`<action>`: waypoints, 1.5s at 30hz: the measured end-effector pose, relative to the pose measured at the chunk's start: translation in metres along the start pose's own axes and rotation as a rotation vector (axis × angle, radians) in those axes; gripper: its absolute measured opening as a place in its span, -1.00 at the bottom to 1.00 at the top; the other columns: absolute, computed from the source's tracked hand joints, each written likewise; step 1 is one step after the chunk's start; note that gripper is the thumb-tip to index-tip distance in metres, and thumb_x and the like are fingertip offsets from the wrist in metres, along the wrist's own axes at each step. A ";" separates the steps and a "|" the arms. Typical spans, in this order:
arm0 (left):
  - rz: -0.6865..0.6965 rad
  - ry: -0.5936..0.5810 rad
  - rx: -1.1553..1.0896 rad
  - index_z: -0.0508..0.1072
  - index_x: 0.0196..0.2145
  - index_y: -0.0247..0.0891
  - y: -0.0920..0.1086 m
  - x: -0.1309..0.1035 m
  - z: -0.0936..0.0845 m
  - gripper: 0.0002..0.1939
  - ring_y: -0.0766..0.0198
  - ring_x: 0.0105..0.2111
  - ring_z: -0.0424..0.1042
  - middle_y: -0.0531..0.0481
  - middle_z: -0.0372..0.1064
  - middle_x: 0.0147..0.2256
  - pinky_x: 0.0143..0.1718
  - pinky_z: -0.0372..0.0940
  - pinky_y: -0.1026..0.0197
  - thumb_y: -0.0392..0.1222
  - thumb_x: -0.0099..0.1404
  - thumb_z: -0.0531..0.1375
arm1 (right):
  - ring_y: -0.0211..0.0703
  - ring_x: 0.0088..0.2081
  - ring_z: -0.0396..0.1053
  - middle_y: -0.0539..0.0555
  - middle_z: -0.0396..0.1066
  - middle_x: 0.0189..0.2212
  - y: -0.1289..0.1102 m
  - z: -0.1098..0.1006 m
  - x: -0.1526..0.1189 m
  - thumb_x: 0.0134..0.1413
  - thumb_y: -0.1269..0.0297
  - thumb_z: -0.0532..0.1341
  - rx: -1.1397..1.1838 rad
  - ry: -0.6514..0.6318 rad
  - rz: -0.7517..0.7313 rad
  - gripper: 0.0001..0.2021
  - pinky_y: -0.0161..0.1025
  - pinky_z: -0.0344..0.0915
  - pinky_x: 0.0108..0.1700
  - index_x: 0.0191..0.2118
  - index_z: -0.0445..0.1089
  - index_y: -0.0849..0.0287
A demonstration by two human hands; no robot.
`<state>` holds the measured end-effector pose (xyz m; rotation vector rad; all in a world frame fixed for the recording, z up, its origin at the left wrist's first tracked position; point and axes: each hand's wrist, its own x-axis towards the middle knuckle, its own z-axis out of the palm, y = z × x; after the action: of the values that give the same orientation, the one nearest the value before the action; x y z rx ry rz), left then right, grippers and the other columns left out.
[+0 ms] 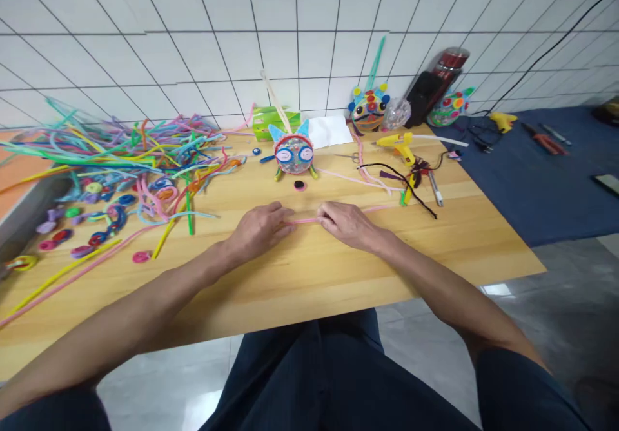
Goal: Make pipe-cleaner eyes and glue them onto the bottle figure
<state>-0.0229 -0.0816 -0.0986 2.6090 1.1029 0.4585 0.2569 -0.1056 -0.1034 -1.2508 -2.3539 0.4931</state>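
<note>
A pink pipe cleaner (304, 220) runs level between my two hands, just above or on the wooden table (300, 289). My left hand (261, 228) is closed on its left part, and my right hand (344, 223) pinches it farther right, with a length sticking out beyond. Behind my hands stands a round figure (294, 153) with blue ears, blue-ringed eyes and yellow-green feet. A small black and pink disc (300, 185) lies in front of it.
Many coloured pipe cleaners (130, 147) and coiled pieces cover the left side. A yellow glue gun (399, 146), scissors (355, 157) and a black pipe cleaner (411, 189) lie right. Behind are a green box (264, 124) and another decorated figure (370, 110).
</note>
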 end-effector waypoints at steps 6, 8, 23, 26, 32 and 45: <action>0.031 0.028 -0.018 0.65 -0.16 -0.26 0.012 0.014 0.012 -0.77 0.19 -0.30 0.55 -0.09 0.55 -0.27 -0.31 0.31 0.23 -0.20 0.55 0.18 | -0.10 -0.21 0.48 0.09 0.56 -0.22 -0.023 -0.023 -0.001 0.37 0.34 0.21 -0.033 -0.024 0.026 -0.90 -0.21 0.24 -0.15 -0.05 0.42 0.13; 0.024 0.045 -0.083 0.66 -0.16 -0.25 0.016 0.022 0.013 -0.80 0.18 -0.29 0.56 -0.09 0.56 -0.27 -0.30 0.32 0.23 -0.21 0.53 0.21 | -0.09 -0.17 0.50 0.10 0.58 -0.19 -0.026 -0.025 0.004 0.39 0.35 0.21 -0.062 -0.013 0.011 -0.90 -0.20 0.25 -0.12 -0.05 0.45 0.12; -0.065 0.115 -0.241 0.63 -0.23 -0.28 -0.002 0.022 0.025 -0.82 0.24 -0.34 0.53 -0.05 0.57 -0.32 -0.32 0.28 0.27 -0.18 0.50 0.26 | -0.10 -0.20 0.48 0.09 0.57 -0.24 -0.029 -0.012 0.050 0.37 0.40 0.21 -0.235 -0.128 -0.025 -0.88 -0.21 0.18 -0.18 -0.21 0.51 0.14; -0.079 0.110 -0.125 0.60 -0.21 -0.29 -0.002 0.021 0.028 -0.78 0.20 -0.31 0.54 -0.09 0.57 -0.26 -0.34 0.27 0.24 -0.13 0.53 0.22 | -0.10 -0.23 0.47 0.10 0.57 -0.26 -0.030 -0.008 0.053 0.32 0.39 0.22 -0.289 -0.129 -0.010 -0.90 -0.20 0.16 -0.21 -0.24 0.50 0.15; -0.027 0.081 -0.037 0.58 -0.14 -0.28 0.001 0.020 0.030 -0.82 0.17 -0.24 0.58 -0.10 0.58 -0.20 -0.32 0.31 0.22 -0.19 0.53 0.18 | -0.09 -0.30 0.46 0.11 0.57 -0.29 -0.033 -0.003 0.051 0.26 0.41 0.18 -0.376 -0.133 0.024 -0.87 -0.19 0.14 -0.25 -0.27 0.49 0.14; 0.020 0.108 -0.168 0.56 -0.17 -0.28 -0.001 0.018 0.032 -0.80 0.21 -0.28 0.57 -0.08 0.58 -0.26 -0.29 0.33 0.24 -0.26 0.55 0.13 | -0.14 -0.27 0.44 0.07 0.53 -0.28 -0.030 -0.002 0.047 0.25 0.43 0.21 -0.171 -0.100 0.025 -0.90 -0.23 0.19 -0.23 -0.27 0.46 0.12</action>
<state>0.0010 -0.0720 -0.1246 2.4760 1.0239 0.6735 0.2141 -0.0817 -0.0773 -1.3615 -2.5119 0.3768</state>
